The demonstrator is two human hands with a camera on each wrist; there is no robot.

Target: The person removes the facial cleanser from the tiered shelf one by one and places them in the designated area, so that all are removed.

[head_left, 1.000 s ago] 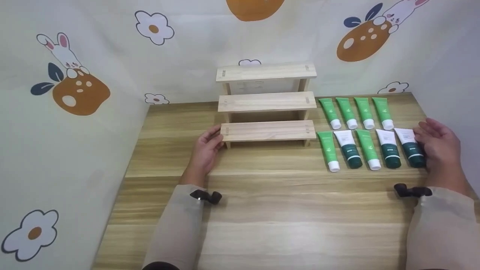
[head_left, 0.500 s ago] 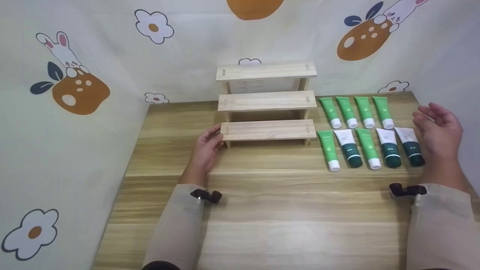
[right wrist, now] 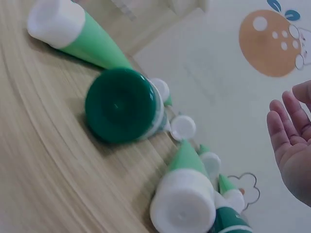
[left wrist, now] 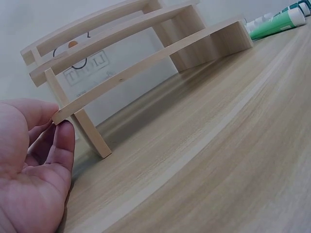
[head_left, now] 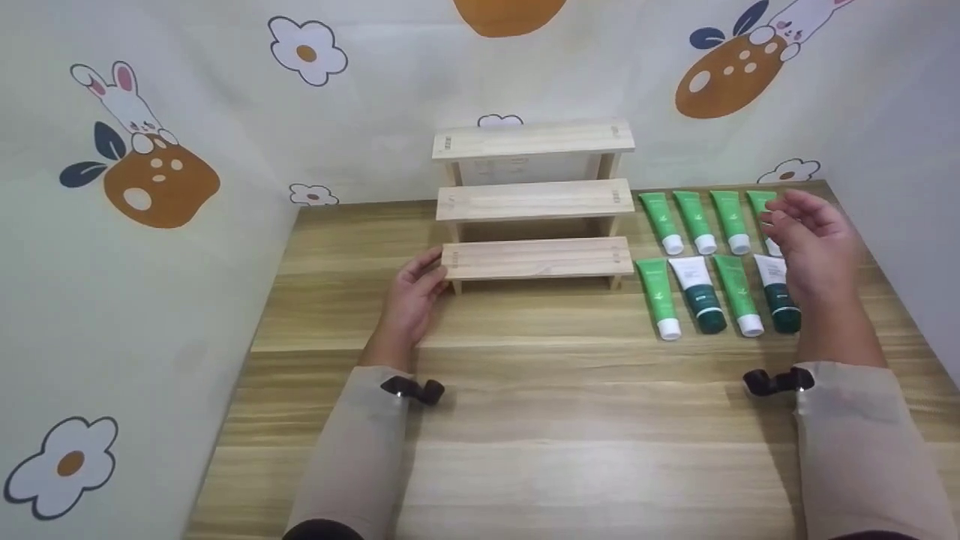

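A three-tier wooden display stand [head_left: 536, 259] stands against the back wall. My left hand [head_left: 411, 300] pinches the left end of its lowest step; the left wrist view has the thumb and fingers [left wrist: 62, 141] on that board's corner. To the stand's right, green tubes with white caps [head_left: 660, 296] and white tubes with dark green caps [head_left: 699, 292] lie in two rows. Above the right end of these rows hovers my right hand [head_left: 817, 247], holding nothing, fingers loosely bent. It hides parts of the tubes there. From the right wrist, a dark green cap [right wrist: 121, 104] shows close up.
The wood-grain table [head_left: 570, 420] is bounded by a patterned cloth wall [head_left: 375, 112] at the back and left, and by a plain pale wall [head_left: 915, 150] on the right. The stand and the tubes are close together.
My right hand has lifted off the rightmost white and green tube, then moved left over the rows, now covering that tube. The left hand keeps its hold on the stand.
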